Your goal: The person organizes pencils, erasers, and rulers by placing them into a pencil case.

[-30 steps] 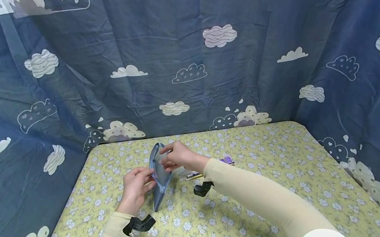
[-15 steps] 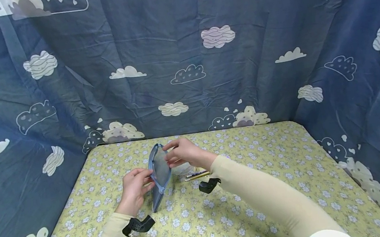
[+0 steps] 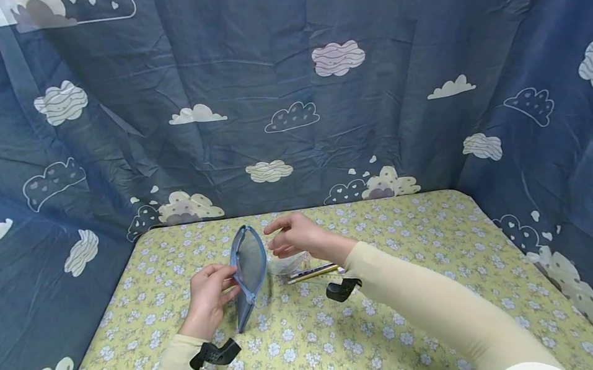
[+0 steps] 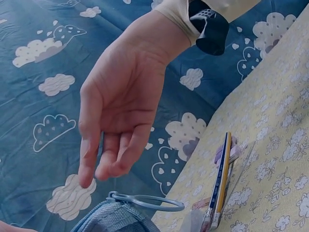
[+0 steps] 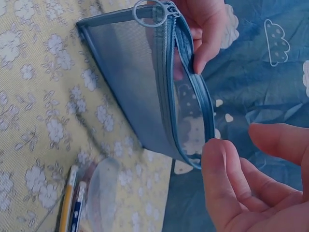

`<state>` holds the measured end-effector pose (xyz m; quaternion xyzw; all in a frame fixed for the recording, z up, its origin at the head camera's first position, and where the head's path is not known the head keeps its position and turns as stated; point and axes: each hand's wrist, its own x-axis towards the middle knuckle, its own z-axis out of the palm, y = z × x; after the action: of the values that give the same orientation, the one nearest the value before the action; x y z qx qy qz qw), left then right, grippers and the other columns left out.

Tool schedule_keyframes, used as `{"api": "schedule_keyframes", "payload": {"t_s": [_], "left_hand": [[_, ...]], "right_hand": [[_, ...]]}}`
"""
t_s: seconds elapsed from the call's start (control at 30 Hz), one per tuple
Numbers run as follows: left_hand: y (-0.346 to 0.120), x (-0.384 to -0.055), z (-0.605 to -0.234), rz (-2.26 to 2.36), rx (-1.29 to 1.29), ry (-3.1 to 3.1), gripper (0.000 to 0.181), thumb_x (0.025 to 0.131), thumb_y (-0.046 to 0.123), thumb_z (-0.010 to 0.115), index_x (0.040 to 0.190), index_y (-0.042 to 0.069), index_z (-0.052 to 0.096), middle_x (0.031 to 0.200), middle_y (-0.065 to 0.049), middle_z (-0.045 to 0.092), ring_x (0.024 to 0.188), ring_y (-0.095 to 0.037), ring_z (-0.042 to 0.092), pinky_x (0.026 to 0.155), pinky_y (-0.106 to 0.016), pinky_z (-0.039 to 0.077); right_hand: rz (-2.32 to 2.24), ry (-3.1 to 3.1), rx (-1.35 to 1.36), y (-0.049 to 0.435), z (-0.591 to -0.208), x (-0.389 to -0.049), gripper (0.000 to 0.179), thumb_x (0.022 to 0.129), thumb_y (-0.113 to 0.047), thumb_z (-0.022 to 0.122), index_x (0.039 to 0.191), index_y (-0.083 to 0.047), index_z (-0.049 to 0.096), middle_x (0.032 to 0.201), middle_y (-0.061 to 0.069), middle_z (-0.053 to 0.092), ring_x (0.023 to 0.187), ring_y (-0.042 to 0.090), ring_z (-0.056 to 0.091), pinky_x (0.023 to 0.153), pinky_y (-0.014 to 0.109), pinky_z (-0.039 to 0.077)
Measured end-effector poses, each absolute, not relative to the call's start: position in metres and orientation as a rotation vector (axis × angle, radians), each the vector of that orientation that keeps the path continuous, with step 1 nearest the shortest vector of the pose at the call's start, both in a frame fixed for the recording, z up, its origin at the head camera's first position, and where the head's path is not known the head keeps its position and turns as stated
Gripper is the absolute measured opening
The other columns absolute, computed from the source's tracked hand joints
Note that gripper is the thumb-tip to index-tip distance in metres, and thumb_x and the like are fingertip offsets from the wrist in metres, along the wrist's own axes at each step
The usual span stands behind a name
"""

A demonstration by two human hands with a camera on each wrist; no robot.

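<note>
A blue see-through zip pouch (image 3: 251, 263) stands on edge with its mouth gaping. My left hand (image 3: 209, 296) pinches one side of the pouch's rim between thumb and fingers. In the right wrist view, the left thumb hooks over the zip edge, close to the zipper's ring pull (image 5: 149, 13). My right hand (image 3: 297, 235) hovers just right of the pouch's mouth, its fingers loosely bent with nothing between them. Seen in the left wrist view, the right palm (image 4: 128, 92) bears nothing. Through the mesh, no contents show in the pouch.
On the floral tablecloth (image 3: 297, 360), right of the pouch, lie a yellow pencil (image 5: 67, 198), a dark blue pencil (image 5: 77, 208) and a clear half-round plastic piece (image 5: 102, 193). A small purple item (image 4: 227, 150) lies near the pencils. A cloud-patterned curtain (image 3: 291, 148) hangs behind.
My right hand has drawn back out of the pouch's mouth, moving right. The left hand keeps its hold on the pouch, whose mouth is now fully visible.
</note>
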<state>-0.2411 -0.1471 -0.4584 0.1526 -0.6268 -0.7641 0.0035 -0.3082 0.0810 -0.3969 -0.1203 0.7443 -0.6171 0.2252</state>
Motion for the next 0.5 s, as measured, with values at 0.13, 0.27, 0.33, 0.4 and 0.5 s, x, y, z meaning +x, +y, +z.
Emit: {"api": "schedule_keyframes", "payload": {"t_s": [0.13, 0.27, 0.33, 0.4, 0.5], "left_hand": [[-0.147, -0.24, -0.458, -2.396, 0.475, -1.953, 0.011, 0.091, 0.006, 0.071, 0.093, 0.0, 0.062, 0.093, -0.011, 0.068, 0.086, -0.027, 0.069, 0.073, -0.035, 0.06], [-0.147, -0.24, -0.458, -2.404, 0.46, -1.952, 0.012, 0.091, 0.006, 0.071, 0.094, -0.001, 0.061, 0.094, -0.012, 0.069, 0.086, -0.027, 0.07, 0.074, -0.036, 0.06], [-0.147, -0.24, -0.459, -2.407, 0.457, -1.951, 0.013, 0.091, 0.006, 0.071, 0.095, -0.001, 0.061, 0.095, -0.013, 0.069, 0.085, -0.027, 0.07, 0.075, -0.036, 0.06], [-0.148, -0.239, -0.459, -2.407, 0.458, -1.946, 0.013, 0.09, 0.006, 0.071, 0.095, 0.0, 0.061, 0.096, -0.013, 0.069, 0.085, -0.026, 0.07, 0.075, -0.036, 0.06], [-0.147, -0.239, -0.46, -2.404, 0.466, -1.936, 0.012, 0.09, 0.005, 0.071, 0.094, 0.0, 0.061, 0.096, -0.014, 0.069, 0.083, -0.025, 0.07, 0.074, -0.036, 0.061]], "right_hand": [[-1.664, 2.098, -0.348, 0.091, -0.395, -0.304, 0.042, 0.092, -0.002, 0.069, 0.134, -0.005, 0.062, 0.106, 0.022, 0.068, 0.106, 0.04, 0.067, 0.083, 0.04, 0.059], [-1.623, 2.134, -0.361, 0.101, -0.394, -0.303, 0.041, 0.092, -0.003, 0.069, 0.133, -0.007, 0.063, 0.107, 0.021, 0.068, 0.101, 0.033, 0.069, 0.084, 0.039, 0.059], [-1.598, 2.15, -0.377, 0.106, -0.393, -0.302, 0.041, 0.093, -0.004, 0.068, 0.133, -0.008, 0.063, 0.106, 0.019, 0.069, 0.097, 0.029, 0.069, 0.085, 0.04, 0.058], [-1.573, 2.167, -0.399, 0.111, -0.393, -0.301, 0.041, 0.093, -0.004, 0.068, 0.133, -0.009, 0.063, 0.105, 0.016, 0.07, 0.096, 0.026, 0.069, 0.086, 0.04, 0.058], [-1.546, 2.185, -0.421, 0.118, -0.393, -0.301, 0.042, 0.093, -0.005, 0.068, 0.134, -0.01, 0.062, 0.104, 0.012, 0.07, 0.098, 0.025, 0.068, 0.087, 0.04, 0.057]]}}
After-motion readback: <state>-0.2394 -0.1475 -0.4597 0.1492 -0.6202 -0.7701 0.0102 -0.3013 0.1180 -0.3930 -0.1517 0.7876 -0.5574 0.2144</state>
